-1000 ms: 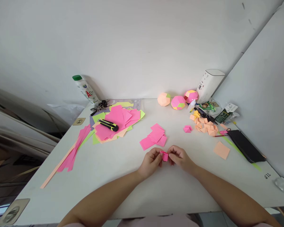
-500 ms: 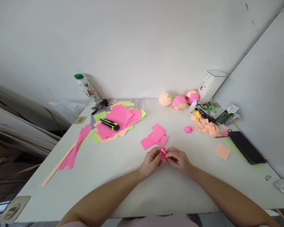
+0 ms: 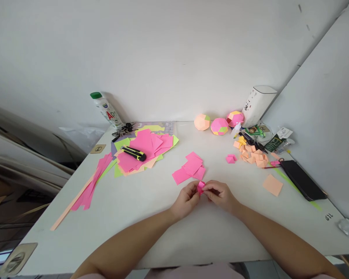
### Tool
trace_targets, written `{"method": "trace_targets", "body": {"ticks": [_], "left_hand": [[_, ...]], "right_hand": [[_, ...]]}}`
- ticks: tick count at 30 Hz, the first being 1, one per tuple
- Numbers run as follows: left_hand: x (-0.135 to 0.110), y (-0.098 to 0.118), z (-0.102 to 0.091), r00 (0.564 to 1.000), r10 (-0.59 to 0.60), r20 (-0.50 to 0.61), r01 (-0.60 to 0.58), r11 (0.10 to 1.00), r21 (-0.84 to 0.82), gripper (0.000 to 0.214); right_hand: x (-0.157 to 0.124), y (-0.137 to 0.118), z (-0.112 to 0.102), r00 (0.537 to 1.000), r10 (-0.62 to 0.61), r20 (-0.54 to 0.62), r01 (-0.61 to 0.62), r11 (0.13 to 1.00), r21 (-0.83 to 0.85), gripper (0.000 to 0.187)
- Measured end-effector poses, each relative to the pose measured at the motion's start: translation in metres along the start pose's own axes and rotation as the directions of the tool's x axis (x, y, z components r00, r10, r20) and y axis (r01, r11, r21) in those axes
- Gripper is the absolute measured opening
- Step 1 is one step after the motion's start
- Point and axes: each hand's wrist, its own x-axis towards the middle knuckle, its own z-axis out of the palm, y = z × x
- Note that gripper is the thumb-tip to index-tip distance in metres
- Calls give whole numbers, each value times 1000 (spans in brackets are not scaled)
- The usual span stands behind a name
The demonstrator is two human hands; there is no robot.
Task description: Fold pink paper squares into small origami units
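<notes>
A small folded piece of pink paper (image 3: 201,186) is pinched between my two hands, low over the front middle of the table. My left hand (image 3: 186,198) grips its left side with thumb and fingers. On the opposite side, the closed fingertips of my right hand (image 3: 220,194) press on the same piece and cover part of it. Just beyond my hands lie several flat pink paper squares (image 3: 192,166), overlapping. A finished pink folded unit (image 3: 231,159) sits apart, farther right. Peach folded units (image 3: 254,155) are heaped beyond it, with a single peach square (image 3: 273,185) nearer me.
On the left, a cutter knife (image 3: 134,153) lies on piled coloured paper, beside paper strips (image 3: 88,186), keys (image 3: 125,131) and a white bottle (image 3: 106,110). Paper balls (image 3: 220,126) and a white container (image 3: 258,105) stand at the back. A black pouch (image 3: 302,180) lies right.
The pink paper has turned slightly in my fingers, and its folded flap now shows at the top. My right fingertips have shifted a little over it. Both hands keep their hold.
</notes>
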Motion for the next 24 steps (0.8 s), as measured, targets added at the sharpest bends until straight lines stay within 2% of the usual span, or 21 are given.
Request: {"method": "trace_targets", "body": {"ticks": [5, 9, 14, 20, 24], "left_hand": [[0, 5, 1, 999, 35, 38, -36, 999, 22, 32], [0, 5, 3, 998, 47, 47, -49, 998, 35, 31], [0, -2, 2, 999, 30, -19, -30, 999, 32, 34], [0, -10, 0, 995, 95, -7, -94, 991, 98, 36], [-1, -11, 0, 994, 109, 0, -106, 971, 213, 37]], "right_hand": [[1, -3, -1, 986, 168, 1, -167, 983, 70, 10], [0, -3, -1, 972, 234, -17, -230, 967, 111, 11], [-1, -9, -1, 975, 221, 3, -219, 963, 155, 13], [0, -10, 1, 984, 157, 79, -150, 985, -89, 8], [-1, -5, 1, 988, 138, 64, -129, 983, -134, 4]]}}
